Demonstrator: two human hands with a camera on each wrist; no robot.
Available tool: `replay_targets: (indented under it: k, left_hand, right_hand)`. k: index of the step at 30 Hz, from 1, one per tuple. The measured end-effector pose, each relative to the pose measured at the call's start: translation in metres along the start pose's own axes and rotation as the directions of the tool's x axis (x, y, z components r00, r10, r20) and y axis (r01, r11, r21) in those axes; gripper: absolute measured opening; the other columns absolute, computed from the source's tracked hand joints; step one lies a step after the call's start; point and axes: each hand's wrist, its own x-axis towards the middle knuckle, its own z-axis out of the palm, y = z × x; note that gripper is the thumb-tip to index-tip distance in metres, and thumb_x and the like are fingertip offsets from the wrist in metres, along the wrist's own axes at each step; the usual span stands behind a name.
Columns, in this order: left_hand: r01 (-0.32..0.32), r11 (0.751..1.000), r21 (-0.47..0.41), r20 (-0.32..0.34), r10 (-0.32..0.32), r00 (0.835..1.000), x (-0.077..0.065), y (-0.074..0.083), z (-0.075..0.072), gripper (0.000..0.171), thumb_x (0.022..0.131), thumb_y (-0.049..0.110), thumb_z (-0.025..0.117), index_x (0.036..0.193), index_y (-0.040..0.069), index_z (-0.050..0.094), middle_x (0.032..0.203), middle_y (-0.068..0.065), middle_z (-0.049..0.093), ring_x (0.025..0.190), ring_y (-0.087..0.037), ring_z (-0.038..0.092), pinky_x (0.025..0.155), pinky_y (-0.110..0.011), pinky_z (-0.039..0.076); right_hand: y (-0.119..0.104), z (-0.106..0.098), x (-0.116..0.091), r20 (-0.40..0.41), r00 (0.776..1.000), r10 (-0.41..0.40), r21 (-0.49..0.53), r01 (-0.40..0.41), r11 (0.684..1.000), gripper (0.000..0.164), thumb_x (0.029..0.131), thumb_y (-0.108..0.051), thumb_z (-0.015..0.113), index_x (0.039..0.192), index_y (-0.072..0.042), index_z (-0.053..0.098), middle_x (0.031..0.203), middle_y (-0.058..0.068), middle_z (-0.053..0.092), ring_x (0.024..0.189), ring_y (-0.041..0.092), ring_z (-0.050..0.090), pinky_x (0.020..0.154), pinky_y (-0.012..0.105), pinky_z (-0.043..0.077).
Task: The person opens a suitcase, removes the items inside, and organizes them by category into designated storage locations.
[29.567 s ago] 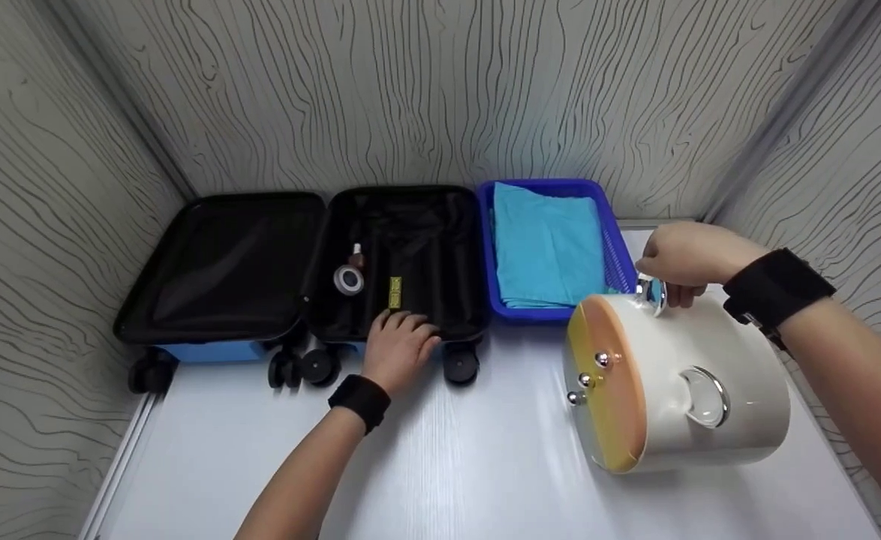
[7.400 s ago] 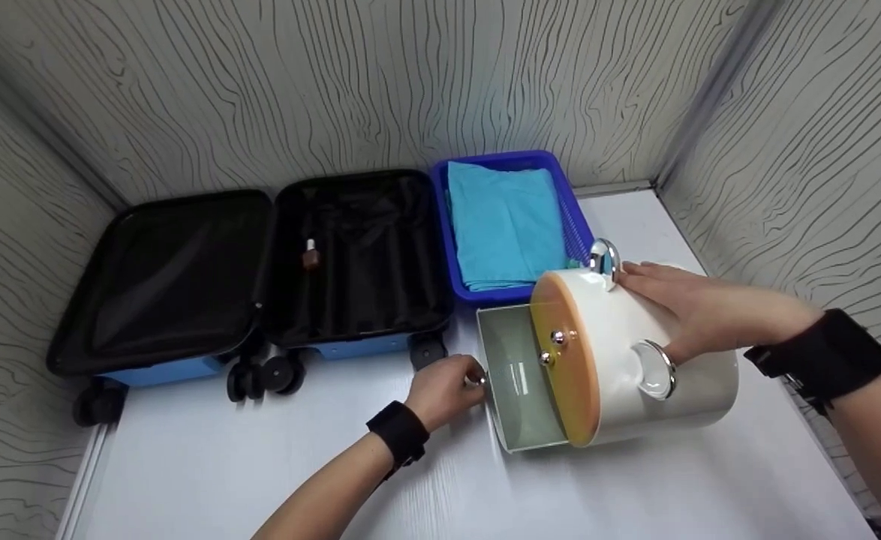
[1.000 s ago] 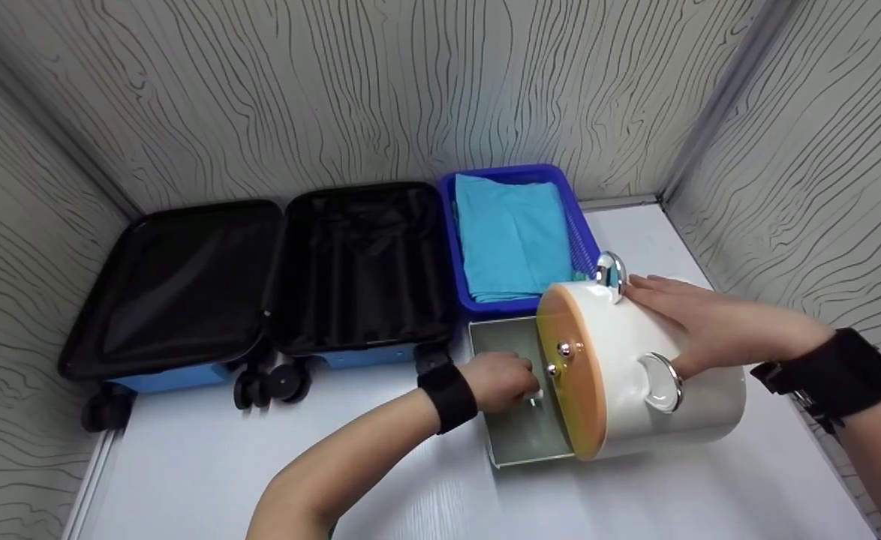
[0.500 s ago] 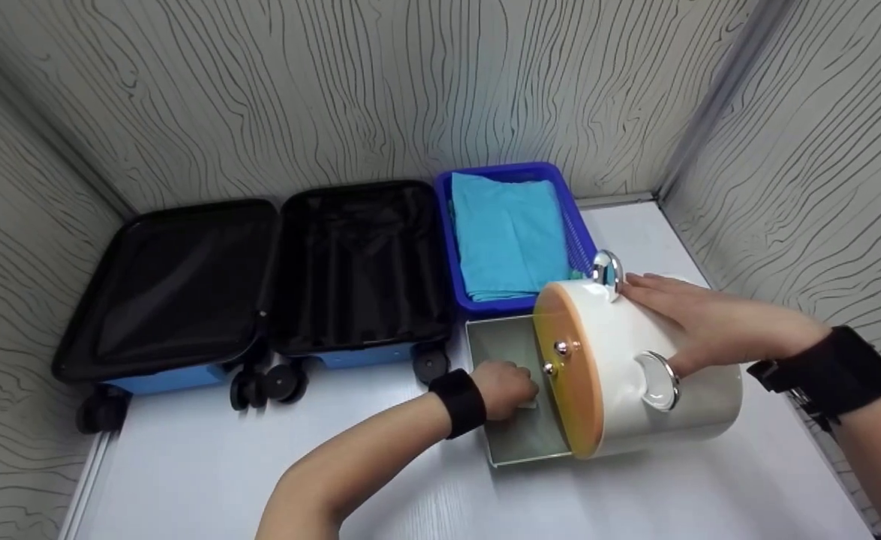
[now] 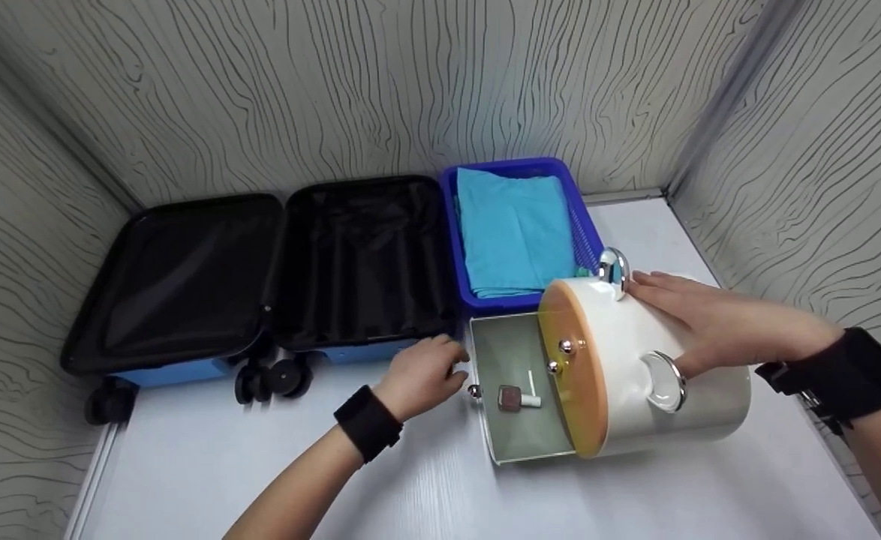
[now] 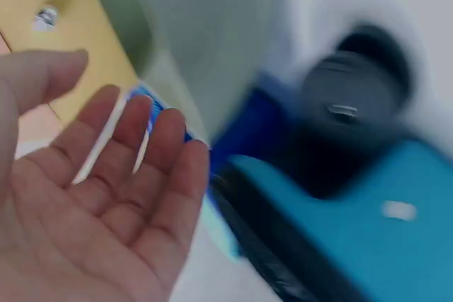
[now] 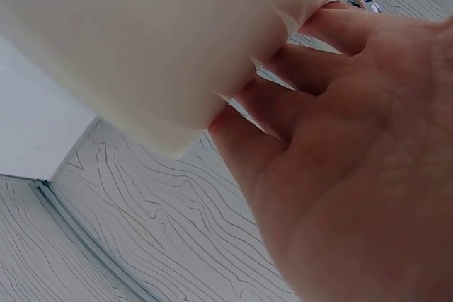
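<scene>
A small brown bottle with a white cap, like nail polish (image 5: 510,398), lies on its side in the pulled-out grey-green drawer (image 5: 534,444) of a white rounded cabinet (image 5: 673,420). My left hand (image 5: 422,375) is just left of the drawer, near its round metal knob (image 5: 474,391); its fingers are loosely bent and hold nothing. In the left wrist view, the palm and fingers (image 6: 166,196) show relaxed and bare. My right hand (image 5: 726,322) rests spread on the cabinet, beside its chrome ring handle (image 5: 615,274). In the right wrist view its fingertips press the white shell.
Behind the drawer stands a blue basket (image 5: 461,281) with folded turquoise cloth (image 5: 515,232). To the left an opened suitcase (image 5: 365,262) with black lining lies on the white table (image 5: 425,480). Two more knobs sit on the cabinet's orange and yellow front (image 5: 587,390).
My left hand has let go of the bottle and drawn back left out of the drawer. Earlier, the suitcase held this bottle, a round item and a yellow piece. The right hand stays put.
</scene>
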Motion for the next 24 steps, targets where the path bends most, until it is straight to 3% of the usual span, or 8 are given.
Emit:
replay_targets:
  k: [4, 8, 18, 24]
  left_hand:
    - [0.091, 0.995, -0.049, 0.073, -0.087, 0.994, -0.019, -0.012, 0.019, 0.026, 0.091, 0.027, 0.073, 0.112, 0.011, 0.076, 0.094, 0.000, 0.071, 0.084, -0.017, 0.068, 0.066, -0.035, 0.055]
    - [0.140, 0.988, -0.069, 0.137, -0.130, 0.982, -0.019, -0.012, 0.034, 0.038, 0.091, 0.031, 0.073, 0.122, 0.009, 0.074, 0.098, -0.003, 0.075, 0.088, -0.018, 0.071, 0.069, -0.037, 0.057]
    - [0.136, 0.988, -0.070, 0.106, -0.128, 0.986, -0.009, -0.008, 0.047, 0.012, 0.090, 0.029, 0.077, 0.098, 0.021, 0.082, 0.086, 0.009, 0.072, 0.078, -0.007, 0.066, 0.058, -0.029, 0.050]
    - [0.129, 0.987, -0.097, 0.095, -0.120, 0.988, -0.006, -0.008, 0.049, 0.009, 0.090, 0.029, 0.076, 0.092, 0.024, 0.083, 0.083, 0.013, 0.073, 0.074, -0.003, 0.064, 0.055, -0.028, 0.047]
  right_hand:
    - [0.002, 0.000, -0.003, 0.003, 1.000, 0.006, -0.003, -0.006, 1.000, 0.126, 0.068, -0.063, 0.086, 0.161, -0.003, 0.028, 0.165, 0.021, 0.027, 0.150, 0.043, 0.023, 0.115, 0.065, 0.025]
    - [0.004, 0.000, -0.003, 0.001, 1.000, 0.006, -0.018, -0.006, 1.000, 0.123, 0.067, -0.056, 0.088, 0.161, -0.004, 0.029, 0.165, 0.019, 0.027, 0.151, 0.041, 0.023, 0.116, 0.062, 0.026]
    - [0.001, 0.000, 0.000, -0.004, 1.000, -0.001, 0.002, 0.001, 1.000, 0.124, 0.068, -0.066, 0.085, 0.162, -0.006, 0.029, 0.164, 0.020, 0.028, 0.150, 0.042, 0.025, 0.115, 0.064, 0.026]
    - [0.001, 0.000, -0.001, 0.001, 1.000, 0.007, 0.002, -0.007, 1.000, 0.125, 0.067, -0.064, 0.086, 0.162, -0.008, 0.028, 0.165, 0.019, 0.027, 0.151, 0.042, 0.024, 0.115, 0.064, 0.027]
